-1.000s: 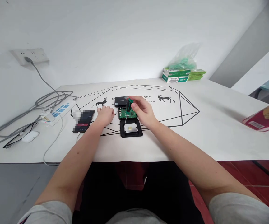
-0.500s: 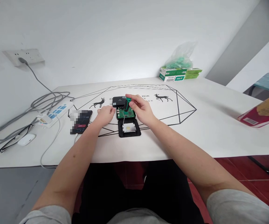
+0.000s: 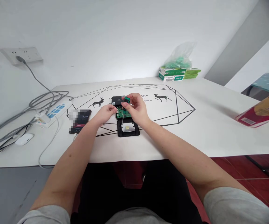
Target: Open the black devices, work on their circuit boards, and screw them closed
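Note:
My right hand (image 3: 139, 109) is closed round the green-and-black handle of a screwdriver (image 3: 126, 100). Its thin shaft slants down over the green circuit board (image 3: 121, 113), which sits in a black case. At the board's left edge is my left hand (image 3: 105, 114), thumb and fingertips pinched together; whatever they hold is too small to make out. Joined to the near side of the board, the black case cover (image 3: 118, 132) lies with a silver metal plate (image 3: 127, 127) inside it. Behind the board lies a black flat lid (image 3: 117, 100), partly hidden by my right hand.
To the left lie a phone (image 3: 84, 117), a white power strip (image 3: 55, 114) with grey cables, glasses (image 3: 10, 140) and a white earbud case (image 3: 24, 139). Green boxes (image 3: 171, 72) under a plastic bag stand at the back. A red-and-yellow package (image 3: 260, 112) is at right.
My left hand has moved right to the board's edge, its fingers now pinched. The screwdriver handle has shifted slightly left, with my right hand wrapped further round it.

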